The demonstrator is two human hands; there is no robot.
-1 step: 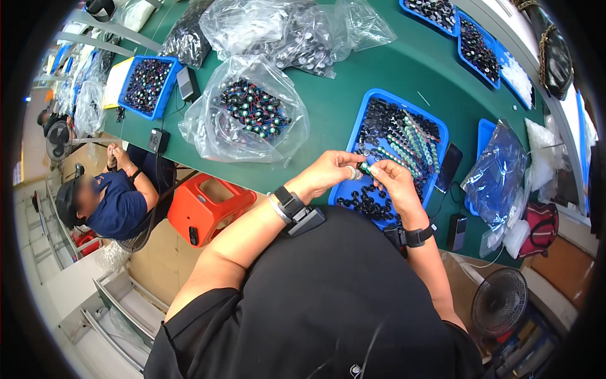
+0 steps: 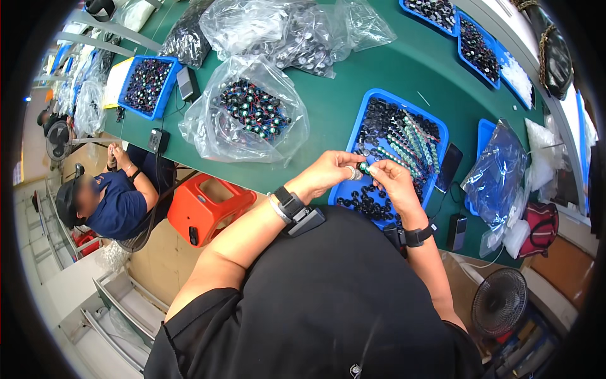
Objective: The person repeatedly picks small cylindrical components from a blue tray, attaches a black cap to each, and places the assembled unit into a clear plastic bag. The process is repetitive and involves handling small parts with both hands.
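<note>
Above the near part of a blue tray [image 2: 355, 129], my left hand [image 2: 329, 173] and my right hand [image 2: 398, 180] meet fingertip to fingertip. Both are closed in a pinch on one small round black part with a green disc [image 2: 364, 167]; the fingers partly cover it. Inside the tray lie loose black round caps [image 2: 377, 117] at the far left and more black caps [image 2: 366, 201] close to me. Rows of green round boards on strips [image 2: 410, 144] slant across its right half. Each wrist wears a black strap with a small device.
An open clear bag of wired round parts [image 2: 255, 114] stands left of the tray. A blue tray of similar parts [image 2: 149, 87] is farther left, with large plastic bags [image 2: 271, 31] behind. A phone [image 2: 449, 167] lies right. A co-worker [image 2: 120, 199] sits left beyond a red stool [image 2: 211, 208].
</note>
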